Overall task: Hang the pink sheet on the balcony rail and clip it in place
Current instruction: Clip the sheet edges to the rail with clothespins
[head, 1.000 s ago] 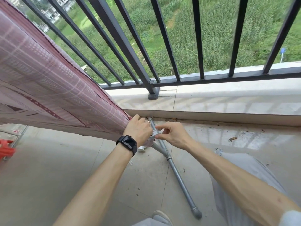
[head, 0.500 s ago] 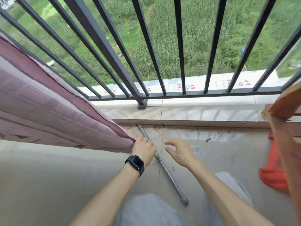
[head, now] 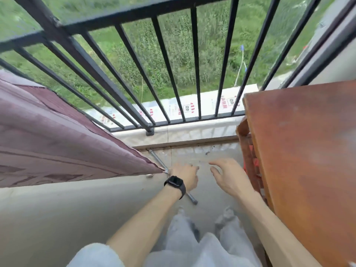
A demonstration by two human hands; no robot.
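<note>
The pink sheet (head: 57, 141) hangs over the black balcony rail (head: 115, 22) at the left, and its lower corner reaches down toward the floor tiles. A small silver clip (head: 166, 171) sits on that corner. My left hand (head: 185, 176), with a black watch on the wrist, is just right of the corner. Its fingers are loosely curled and I see nothing in them. My right hand (head: 227, 176) hovers further right with its fingers spread and holds nothing.
A reddish wooden table (head: 300, 160) fills the right side, with something orange (head: 256, 162) under its edge. A grey metal pipe (head: 157, 158) lies on the floor beneath my left hand. The raised ledge (head: 192, 132) carries the railing bars.
My left hand has let go of the sheet corner it was gripping. My right hand pulled off the clip earlier and is empty. The view has risen and the table has come in.
</note>
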